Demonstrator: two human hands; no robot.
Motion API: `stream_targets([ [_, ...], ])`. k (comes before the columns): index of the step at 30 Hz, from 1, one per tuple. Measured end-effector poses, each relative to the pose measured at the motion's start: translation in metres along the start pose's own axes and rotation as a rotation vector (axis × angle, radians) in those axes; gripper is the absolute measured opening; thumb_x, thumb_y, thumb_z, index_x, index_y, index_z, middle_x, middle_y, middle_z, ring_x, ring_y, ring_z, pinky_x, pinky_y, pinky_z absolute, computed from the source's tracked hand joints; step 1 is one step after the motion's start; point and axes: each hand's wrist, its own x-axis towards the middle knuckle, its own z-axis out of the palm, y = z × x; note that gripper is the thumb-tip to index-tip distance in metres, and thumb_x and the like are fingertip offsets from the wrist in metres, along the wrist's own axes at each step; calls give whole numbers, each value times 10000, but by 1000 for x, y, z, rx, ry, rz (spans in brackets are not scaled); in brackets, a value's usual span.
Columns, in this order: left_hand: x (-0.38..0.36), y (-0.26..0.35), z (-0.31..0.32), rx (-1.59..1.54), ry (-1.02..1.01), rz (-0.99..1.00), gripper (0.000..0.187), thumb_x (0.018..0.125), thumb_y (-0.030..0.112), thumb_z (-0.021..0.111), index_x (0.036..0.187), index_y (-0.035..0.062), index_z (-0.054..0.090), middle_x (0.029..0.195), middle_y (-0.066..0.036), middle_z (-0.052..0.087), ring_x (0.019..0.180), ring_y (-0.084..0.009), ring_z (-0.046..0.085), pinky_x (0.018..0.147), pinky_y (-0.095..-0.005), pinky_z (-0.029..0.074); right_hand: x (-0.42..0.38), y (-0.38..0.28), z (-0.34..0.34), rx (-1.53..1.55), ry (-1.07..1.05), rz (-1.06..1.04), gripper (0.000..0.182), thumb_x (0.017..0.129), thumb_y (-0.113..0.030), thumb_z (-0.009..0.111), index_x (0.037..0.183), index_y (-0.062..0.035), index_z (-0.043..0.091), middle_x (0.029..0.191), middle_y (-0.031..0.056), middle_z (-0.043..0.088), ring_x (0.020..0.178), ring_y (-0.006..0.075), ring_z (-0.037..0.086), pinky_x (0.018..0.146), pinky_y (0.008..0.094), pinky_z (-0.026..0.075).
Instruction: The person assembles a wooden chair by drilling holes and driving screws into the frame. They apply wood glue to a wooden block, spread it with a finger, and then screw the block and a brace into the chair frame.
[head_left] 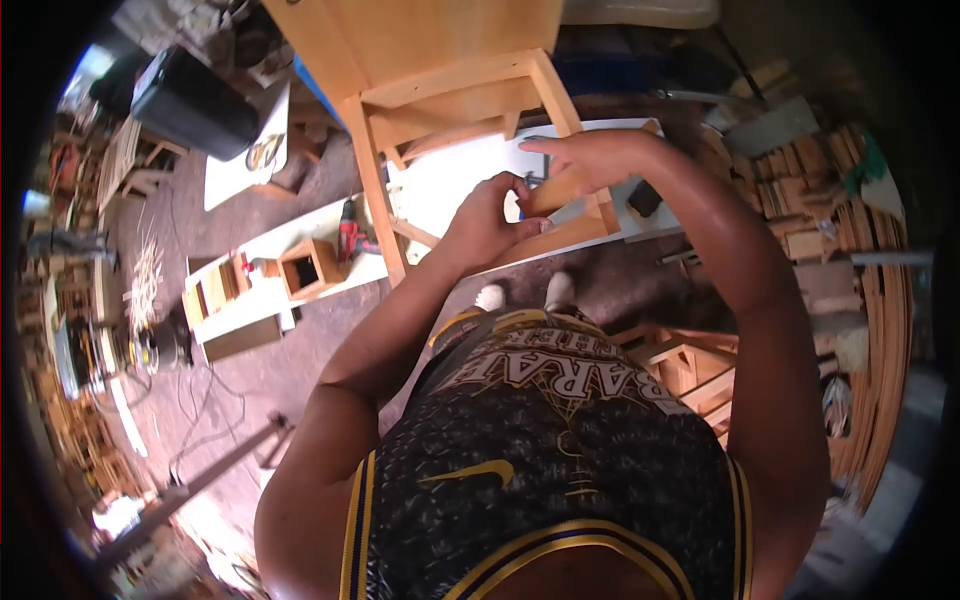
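My left hand [485, 225] is closed with thumb and fingers at one end of a short wooden piece [550, 194]. From the other side my right hand [605, 162] grips the same piece, its index finger stretched out over a grey metal part [536, 160] that looks like a clamp. Below the hands lies a wooden board [575, 236] along the near edge of the white work surface [455, 170]. Just beyond stands a wooden frame [368, 185] with a broad panel [420, 35], like a chair or cabinet. My right fingers are partly hidden.
A red and black cordless drill [350, 235] lies on the white surface to the left, beside a small open wooden box [308, 270]. A black bin-like container [195, 105] is at the upper left. Stacked wood strips [875, 330] fill the right side. Cables [205, 400] cross the floor.
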Motion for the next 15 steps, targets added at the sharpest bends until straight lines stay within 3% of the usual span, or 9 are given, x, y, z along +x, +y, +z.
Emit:
stream_targets([
  [2,3,2,4,-84,-167,-252,465,743,296,806,1030,19,566,1063,-165,627,1050,-309,578,937,-371,432,34,15,-16,-191,-290,-203,1006,740,6,701,1519,-114,75,1095,170,664,900,206,646,717,303,504],
  [3,3,-8,13,-67,-119,-234,490,749,310,807,1013,-23,564,983,-142,637,961,-249,600,878,-344,456,49,13,-22,-205,-443,-194,1043,729,13,719,1517,-89,43,1145,192,647,920,214,645,731,301,500],
  [4,5,-17,21,-68,-86,-267,490,749,310,807,1013,-23,564,983,-142,637,961,-249,600,878,-344,456,60,14,-23,-225,-475,-221,1043,729,13,719,1517,-89,43,1145,192,647,920,214,645,731,301,500],
  [6,8,-22,29,-410,-193,-387,483,753,300,806,992,-46,569,950,-119,631,918,-194,594,834,-320,464,77,20,-22,-158,-671,-228,1056,706,55,706,1522,-117,59,1173,205,632,1082,252,615,857,324,491],
  [8,13,-20,39,-508,-149,-471,454,748,283,811,961,-45,580,913,-98,630,890,-161,592,823,-305,468,89,29,-19,-198,-763,-323,1070,708,50,714,1522,-119,40,1185,241,615,1095,263,610,889,332,482],
  [10,20,-16,47,-373,-188,-523,423,740,275,818,930,-28,591,863,-83,633,860,-152,592,799,-295,469,92,31,-24,-132,-828,-347,1068,720,39,724,1521,-119,36,1179,258,611,1081,276,617,902,345,480],
  [11,25,-7,47,-246,-223,-578,389,746,276,817,881,-14,595,799,-62,629,811,-137,582,757,-287,466,98,36,-24,-108,-844,-390,1054,732,12,743,1521,-112,55,1158,250,622,1043,260,627,875,345,487],
  [15,27,-4,47,-265,-227,-568,371,752,303,812,799,4,596,753,-41,625,738,-119,558,665,-290,452,112,37,-23,-90,-974,-486,1042,745,-28,762,1518,-96,67,1082,205,653,961,203,622,812,335,493],
])
